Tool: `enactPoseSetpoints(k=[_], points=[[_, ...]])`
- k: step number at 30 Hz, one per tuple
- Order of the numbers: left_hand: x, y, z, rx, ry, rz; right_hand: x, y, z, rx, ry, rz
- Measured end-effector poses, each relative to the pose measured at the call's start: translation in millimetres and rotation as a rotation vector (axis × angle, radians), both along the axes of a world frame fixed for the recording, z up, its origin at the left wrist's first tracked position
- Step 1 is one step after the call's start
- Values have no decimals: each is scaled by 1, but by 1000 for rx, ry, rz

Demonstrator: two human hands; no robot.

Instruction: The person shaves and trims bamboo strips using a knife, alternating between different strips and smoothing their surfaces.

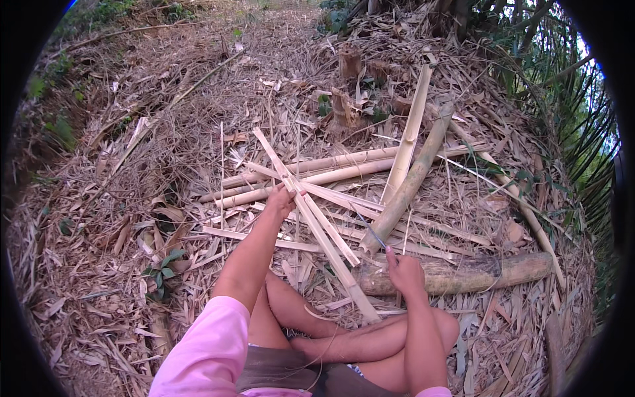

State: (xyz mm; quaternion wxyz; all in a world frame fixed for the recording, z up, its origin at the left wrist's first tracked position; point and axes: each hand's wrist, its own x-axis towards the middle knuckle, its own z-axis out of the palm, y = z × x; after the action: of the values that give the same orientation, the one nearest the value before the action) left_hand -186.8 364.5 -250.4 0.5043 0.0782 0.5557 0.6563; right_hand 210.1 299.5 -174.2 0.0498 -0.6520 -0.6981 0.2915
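My left hand [281,200] is closed around a long, pale split bamboo strip [362,303]. The strip slants from the upper left down to my crossed legs. A second narrow strip lies alongside it, and I cannot tell whether the hand grips that one too. To the right, my right hand [406,272] wraps around the handle of a knife, its thin blade [376,236] pointing up and left near the lower end of a round bamboo pole [418,171]. Most of the handle is hidden by the fingers.
A thick log [463,274] lies on the ground just beyond my right knee. A split bamboo half [407,135] leans beside the round pole. Further poles [350,171] and loose strips [456,231] cross in front. Beyond stand cut stumps [344,109]; dry leaves cover the ground.
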Motion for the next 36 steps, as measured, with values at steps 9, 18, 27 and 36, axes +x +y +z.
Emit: enactPoseSetpoints(k=[9,18,27,36], points=[[-37,29,-76,38,-40,101,-12,16,-21,38,71,7],[-10,48,-67,-11,211,63,-11,17,-22,-31,90,9],[27,-29,-31,-298,988,-140,-9,15,-26,-16,90,-8],[90,-302,46,-371,1997,-819,-12,14,-21,-26,47,-15]])
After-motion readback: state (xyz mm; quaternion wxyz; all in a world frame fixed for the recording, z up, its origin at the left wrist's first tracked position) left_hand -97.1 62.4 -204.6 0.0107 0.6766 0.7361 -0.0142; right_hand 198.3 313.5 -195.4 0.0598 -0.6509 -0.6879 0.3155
